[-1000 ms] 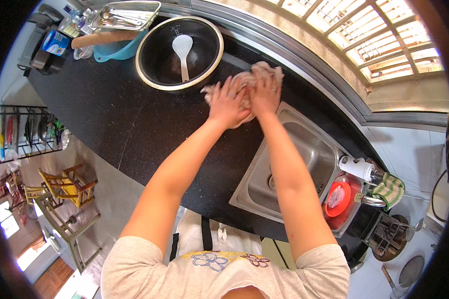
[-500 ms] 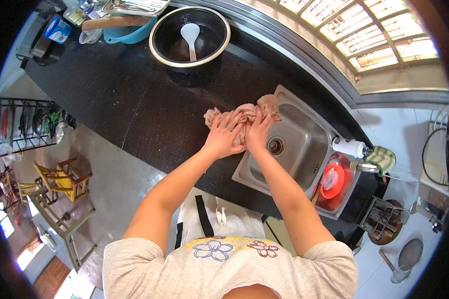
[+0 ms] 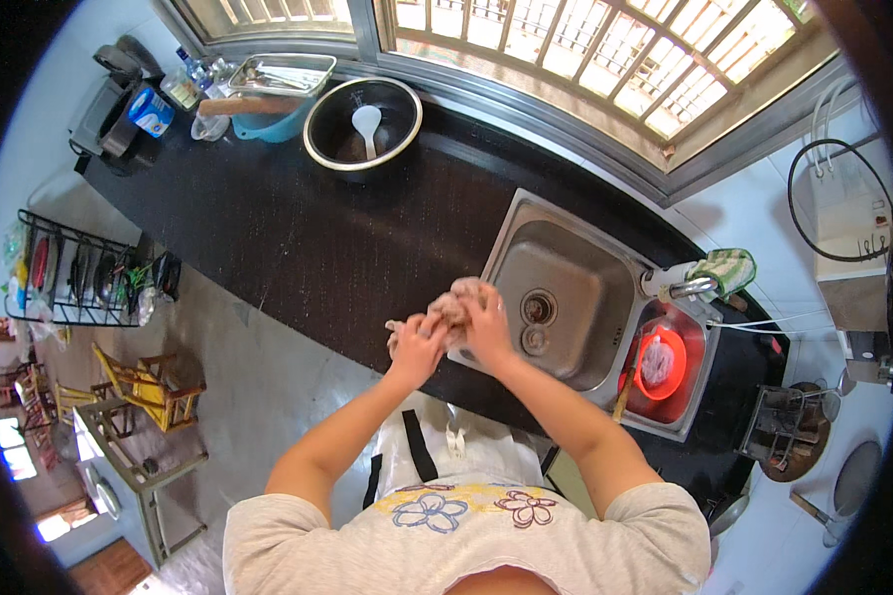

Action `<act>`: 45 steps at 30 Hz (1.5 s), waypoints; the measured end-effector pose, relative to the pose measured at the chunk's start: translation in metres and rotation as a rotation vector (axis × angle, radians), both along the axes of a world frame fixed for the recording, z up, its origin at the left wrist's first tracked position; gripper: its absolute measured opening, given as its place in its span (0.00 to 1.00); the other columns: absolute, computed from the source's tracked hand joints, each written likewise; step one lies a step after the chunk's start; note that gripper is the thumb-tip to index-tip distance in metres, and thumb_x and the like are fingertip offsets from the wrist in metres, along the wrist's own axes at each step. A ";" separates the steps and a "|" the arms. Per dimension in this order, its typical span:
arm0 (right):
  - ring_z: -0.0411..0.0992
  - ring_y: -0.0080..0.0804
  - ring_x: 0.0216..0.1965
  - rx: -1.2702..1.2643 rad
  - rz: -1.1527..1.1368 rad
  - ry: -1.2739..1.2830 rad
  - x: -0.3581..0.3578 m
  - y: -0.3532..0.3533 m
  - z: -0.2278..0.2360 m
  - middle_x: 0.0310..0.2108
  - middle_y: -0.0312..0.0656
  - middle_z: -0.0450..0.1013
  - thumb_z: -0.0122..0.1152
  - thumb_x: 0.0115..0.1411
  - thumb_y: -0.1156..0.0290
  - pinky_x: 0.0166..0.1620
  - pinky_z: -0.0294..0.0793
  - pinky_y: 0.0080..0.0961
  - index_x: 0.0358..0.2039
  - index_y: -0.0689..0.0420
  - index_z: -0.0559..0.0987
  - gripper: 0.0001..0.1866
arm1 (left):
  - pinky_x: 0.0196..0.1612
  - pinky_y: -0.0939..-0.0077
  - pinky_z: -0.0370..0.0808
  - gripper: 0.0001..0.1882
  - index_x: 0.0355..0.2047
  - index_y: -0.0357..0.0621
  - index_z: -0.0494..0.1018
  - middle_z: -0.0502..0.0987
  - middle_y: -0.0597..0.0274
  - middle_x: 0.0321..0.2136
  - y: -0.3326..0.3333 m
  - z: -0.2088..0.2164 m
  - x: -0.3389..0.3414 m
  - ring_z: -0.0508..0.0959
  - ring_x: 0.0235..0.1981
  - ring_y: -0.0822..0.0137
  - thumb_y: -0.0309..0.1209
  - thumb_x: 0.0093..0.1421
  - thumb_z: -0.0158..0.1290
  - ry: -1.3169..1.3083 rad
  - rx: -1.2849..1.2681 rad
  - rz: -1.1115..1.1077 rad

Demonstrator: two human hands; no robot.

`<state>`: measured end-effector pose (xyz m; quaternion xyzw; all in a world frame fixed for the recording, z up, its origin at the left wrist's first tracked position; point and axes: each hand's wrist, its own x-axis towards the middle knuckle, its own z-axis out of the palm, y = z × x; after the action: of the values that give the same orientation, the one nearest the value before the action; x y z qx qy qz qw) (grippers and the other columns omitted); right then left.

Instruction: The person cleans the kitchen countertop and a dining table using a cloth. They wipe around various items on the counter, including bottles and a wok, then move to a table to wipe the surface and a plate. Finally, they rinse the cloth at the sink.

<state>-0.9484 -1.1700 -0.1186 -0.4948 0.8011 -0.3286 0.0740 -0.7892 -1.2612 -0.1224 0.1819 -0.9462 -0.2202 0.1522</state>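
Note:
A bunched pinkish-brown cloth is between my two hands near the front edge of the black countertop. My left hand grips its left end, fingers curled over the fabric. My right hand is closed round the right end, beside the left rim of the steel sink. Part of the cloth is hidden under my fingers. To the right of the hands is the sink's larger basin, with a drain in its bottom.
A black pot with a white rice paddle stands at the back. Left of it are a light-blue basin and a wire tray. A red-orange bowl sits in the smaller basin, near the faucet.
Both hands have drawn the cloth nearer to my body, off the middle of the counter to its front edge. The cloth is more tightly bunched. My view has shifted too.

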 end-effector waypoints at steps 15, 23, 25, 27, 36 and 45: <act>0.62 0.34 0.61 -0.173 0.197 0.823 -0.240 -0.290 -0.034 0.55 0.34 0.69 0.55 0.53 0.68 0.62 0.60 0.37 0.35 0.57 0.84 0.13 | 0.67 0.41 0.47 0.29 0.65 0.45 0.59 0.55 0.55 0.68 -0.217 -0.060 -0.259 0.48 0.71 0.50 0.38 0.64 0.47 -0.147 -0.276 0.367; 0.67 0.36 0.50 0.012 -0.306 0.642 -0.258 -0.191 -0.051 0.46 0.34 0.70 0.57 0.54 0.68 0.54 0.62 0.43 0.32 0.54 0.82 0.08 | 0.69 0.48 0.47 0.27 0.60 0.47 0.66 0.62 0.61 0.65 -0.180 -0.047 -0.301 0.56 0.68 0.58 0.33 0.59 0.52 -0.178 -0.281 0.086; 0.65 0.44 0.53 0.204 -0.460 0.548 -0.268 -0.142 -0.048 0.47 0.38 0.68 0.56 0.56 0.68 0.55 0.61 0.50 0.37 0.51 0.82 0.10 | 0.68 0.50 0.50 0.27 0.59 0.49 0.68 0.65 0.62 0.63 -0.158 -0.045 -0.319 0.58 0.67 0.58 0.33 0.58 0.53 -0.122 -0.234 -0.063; 0.64 0.47 0.55 0.314 -0.606 0.393 -0.278 -0.093 -0.040 0.51 0.44 0.65 0.59 0.57 0.62 0.57 0.57 0.53 0.45 0.43 0.80 0.14 | 0.67 0.51 0.52 0.27 0.58 0.50 0.69 0.66 0.63 0.62 -0.132 -0.042 -0.344 0.59 0.66 0.59 0.32 0.57 0.53 -0.037 -0.192 -0.185; 0.64 0.52 0.54 0.351 -1.068 0.425 -0.304 0.026 -0.050 0.50 0.49 0.65 0.58 0.60 0.62 0.50 0.65 0.50 0.49 0.44 0.79 0.16 | 0.64 0.56 0.58 0.25 0.55 0.48 0.72 0.69 0.63 0.58 -0.029 -0.039 -0.430 0.63 0.63 0.60 0.28 0.54 0.56 -0.059 -0.149 -0.456; 0.58 0.52 0.55 -0.540 -1.064 0.397 -0.377 0.024 -0.010 0.49 0.55 0.58 0.55 0.54 0.82 0.61 0.55 0.40 0.49 0.65 0.65 0.21 | 0.57 0.68 0.60 0.19 0.45 0.56 0.75 0.67 0.73 0.54 -0.037 0.017 -0.487 0.64 0.57 0.68 0.38 0.52 0.54 0.559 -0.643 -0.598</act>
<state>-1.3253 -1.1463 -0.1282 -0.0814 0.8250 -0.4130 -0.3771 -1.2759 -1.2983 -0.1055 -0.2182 -0.8998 0.0075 0.3778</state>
